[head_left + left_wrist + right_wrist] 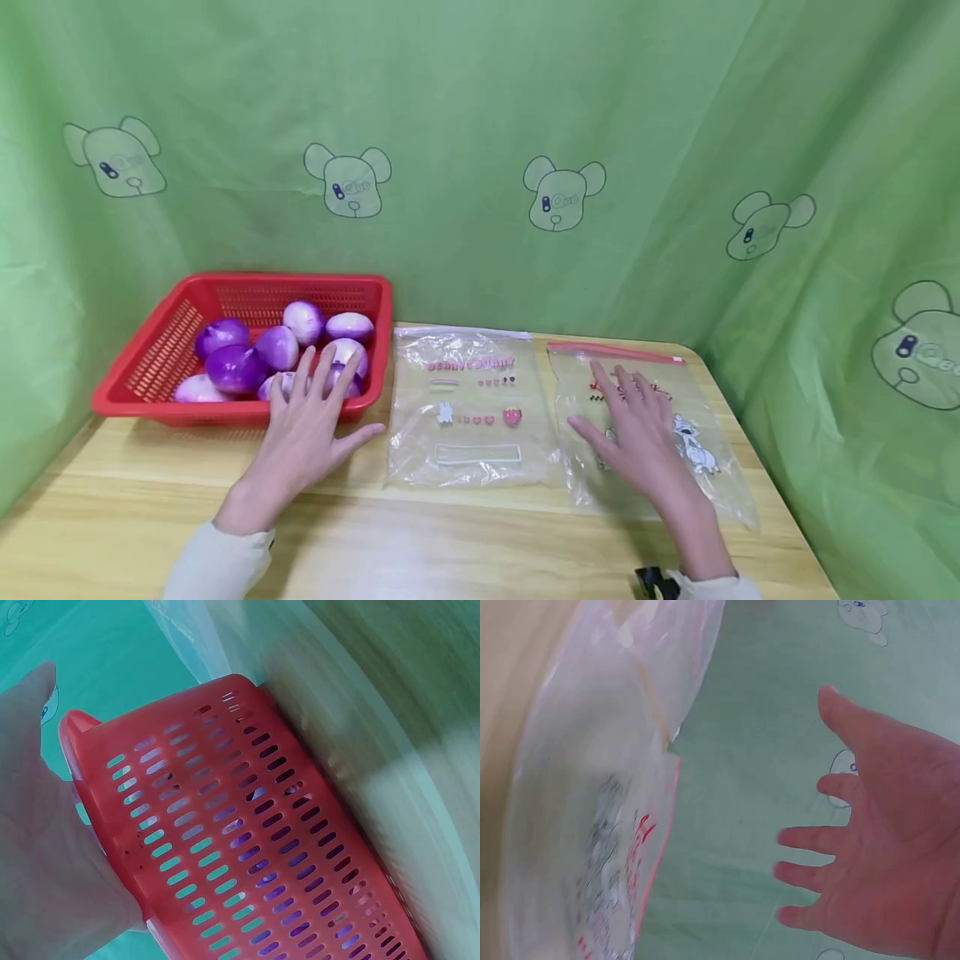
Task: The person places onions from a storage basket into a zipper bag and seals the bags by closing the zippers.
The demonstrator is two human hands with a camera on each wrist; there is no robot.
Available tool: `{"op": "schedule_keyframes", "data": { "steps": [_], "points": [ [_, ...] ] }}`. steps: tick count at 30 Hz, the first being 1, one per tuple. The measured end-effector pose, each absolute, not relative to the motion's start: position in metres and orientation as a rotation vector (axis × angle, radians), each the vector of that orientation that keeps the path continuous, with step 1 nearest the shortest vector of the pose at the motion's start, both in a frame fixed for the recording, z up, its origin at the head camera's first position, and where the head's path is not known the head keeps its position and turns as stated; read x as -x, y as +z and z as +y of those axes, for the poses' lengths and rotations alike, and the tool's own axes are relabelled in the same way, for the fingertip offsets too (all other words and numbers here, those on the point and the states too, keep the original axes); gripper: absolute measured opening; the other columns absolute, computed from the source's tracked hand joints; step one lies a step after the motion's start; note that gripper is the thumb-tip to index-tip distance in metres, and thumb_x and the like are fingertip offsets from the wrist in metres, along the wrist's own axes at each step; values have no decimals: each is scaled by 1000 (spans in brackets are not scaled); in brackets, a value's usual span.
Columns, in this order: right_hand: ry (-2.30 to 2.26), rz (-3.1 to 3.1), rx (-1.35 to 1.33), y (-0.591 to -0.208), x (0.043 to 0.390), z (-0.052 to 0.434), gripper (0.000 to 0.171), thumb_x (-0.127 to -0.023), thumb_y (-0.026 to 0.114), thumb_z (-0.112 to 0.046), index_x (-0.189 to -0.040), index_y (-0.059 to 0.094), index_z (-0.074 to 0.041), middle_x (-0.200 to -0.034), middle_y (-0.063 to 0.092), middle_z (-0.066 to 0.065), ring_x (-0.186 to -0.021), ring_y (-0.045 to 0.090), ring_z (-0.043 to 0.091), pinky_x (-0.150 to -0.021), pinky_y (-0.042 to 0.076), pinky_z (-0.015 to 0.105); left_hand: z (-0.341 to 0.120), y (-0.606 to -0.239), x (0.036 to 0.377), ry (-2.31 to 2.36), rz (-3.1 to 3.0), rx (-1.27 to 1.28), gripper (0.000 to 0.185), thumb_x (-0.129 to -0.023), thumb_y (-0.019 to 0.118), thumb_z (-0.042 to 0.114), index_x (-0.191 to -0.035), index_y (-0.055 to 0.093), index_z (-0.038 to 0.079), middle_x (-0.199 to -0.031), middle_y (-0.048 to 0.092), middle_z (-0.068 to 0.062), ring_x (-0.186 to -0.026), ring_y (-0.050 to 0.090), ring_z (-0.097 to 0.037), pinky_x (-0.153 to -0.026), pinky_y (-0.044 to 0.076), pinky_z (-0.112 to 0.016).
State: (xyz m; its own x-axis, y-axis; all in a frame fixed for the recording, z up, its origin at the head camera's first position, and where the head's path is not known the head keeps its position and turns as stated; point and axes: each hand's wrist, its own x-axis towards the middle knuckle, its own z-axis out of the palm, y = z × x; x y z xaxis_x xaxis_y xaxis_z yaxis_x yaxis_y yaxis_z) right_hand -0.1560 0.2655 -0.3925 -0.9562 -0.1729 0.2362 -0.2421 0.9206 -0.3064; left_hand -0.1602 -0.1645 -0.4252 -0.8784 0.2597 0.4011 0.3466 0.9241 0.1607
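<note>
green cloth printed with cartoon bears hangs behind a pale wooden table (465,533). risk: the thin zip bag on the right (660,417) could slide or crumple if the right hand (637,437) drags on it, and the red basket (150,367) of purple-and-white onions (236,367) might skid if its near rim is knocked. left hand (307,425) hovers palm down at that rim, fingers spread and straight, holding nothing; right hand lies flat just over its bag, fingers loose. a second printed bag (468,408) lies between them.

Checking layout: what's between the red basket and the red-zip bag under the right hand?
Head view: a second clear zip bag lies flat between the red basket and the red-zip bag.
</note>
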Motion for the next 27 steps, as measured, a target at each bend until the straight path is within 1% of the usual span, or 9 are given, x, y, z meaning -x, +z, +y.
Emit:
{"op": "schedule_keyframes", "data": {
  "steps": [4,6,9,11,14,18,21,24,27],
  "points": [
    [607,-2921,-313,-390,162,259,78,-98,52,-56,-160,19,-22,-154,32,27,-142,23,50,-112,11,71,-164,-427,161,-303,-2706,449,100,-83,63,69,-159,25,17,-164,15,-18,-147,14,-45,-104,18,-76],
    [695,-2949,-315,-389,168,255,76,-99,51,-54,-159,23,-17,-153,37,25,-141,30,47,-112,21,67,-164,-427,162,-291,-2711,448,100,-82,63,70,-159,25,17,-164,15,-18,-148,14,-44,-104,19,-76],
    [827,-2991,-325,-394,179,247,74,-99,53,-51,-155,31,-8,-147,45,26,-134,43,46,-108,35,62,-164,-428,162,-273,-2721,445,101,-82,63,71,-159,25,18,-164,16,-18,-148,15,-44,-104,20,-75],
    [892,-3012,-330,-400,186,242,74,-99,55,-49,-153,33,-3,-143,49,28,-128,49,45,-105,40,59,-164,-429,162,-266,-2720,443,101,-81,64,71,-159,25,18,-163,17,-19,-148,15,-44,-103,20,-75],
    [904,-3033,-313,-410,192,237,71,-100,56,-45,-150,36,0,-135,54,30,-121,55,45,-100,46,58,-164,-430,161,-264,-2722,437,101,-81,64,71,-158,27,18,-163,18,-19,-147,17,-44,-103,20,-75],
    [881,-3037,-266,-415,196,238,65,-101,57,-38,-149,37,0,-132,56,30,-118,57,44,-97,47,57,-164,-429,160,-268,-2707,439,100,-80,65,71,-157,30,18,-162,21,-20,-146,18,-44,-102,21,-76],
    [838,-3010,-214,-417,198,243,63,-101,56,-37,-149,38,0,-135,54,30,-122,54,46,-100,45,59,-165,-428,161,-272,-2686,452,99,-80,66,70,-157,30,19,-160,24,-22,-146,19,-44,-101,21,-77],
    [742,-2988,-152,-423,201,251,66,-100,58,-37,-149,37,2,-142,46,33,-129,43,52,-106,35,65,-165,-425,161,-276,-2660,476,98,-80,68,67,-157,31,19,-159,27,-22,-145,21,-45,-101,22,-76],
    [667,-3077,-63,-431,200,260,79,-98,58,-45,-153,27,3,-152,28,37,-137,24,60,-109,20,72,-162,-423,161,-299,-2622,528,96,-80,70,63,-156,32,18,-156,31,-23,-144,22,-44,-103,21,-75]
  ]
}}
